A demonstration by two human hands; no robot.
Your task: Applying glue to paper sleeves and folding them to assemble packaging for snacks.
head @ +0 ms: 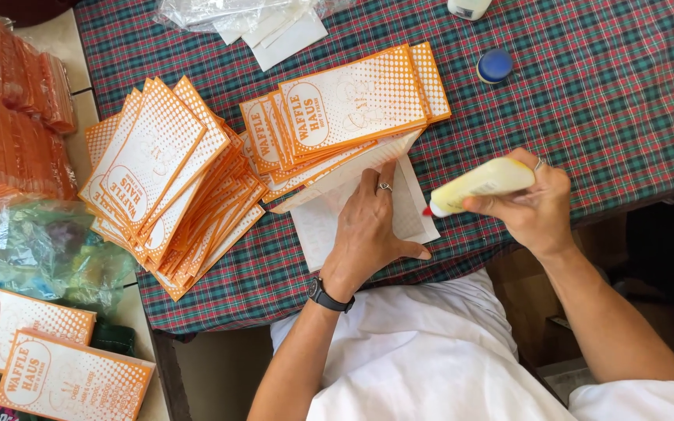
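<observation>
My left hand point(370, 226) lies flat, fingers together, pressing down on a white paper bag point(411, 214) at the table's near edge; a ring and a black wristwatch are on it. My right hand point(536, 204) grips a pale yellow glue bottle point(481, 184) with a red tip, held sideways, the tip pointing left toward the bag's right edge. Just beyond my left hand lies a fanned stack of orange-and-white printed paper bags point(352, 109). A second, larger fanned stack of the same bags point(165, 179) spreads to the left.
A red-green plaid tablecloth point(587, 101) covers the table. A blue cap point(494, 65) and a white bottle point(468, 7) stand at the far side, clear plastic wrap with white bags point(267, 23) beside them. Orange wrapped bundles point(9, 101), a crumpled plastic bag point(48, 249) and printed bags point(40, 359) lie left.
</observation>
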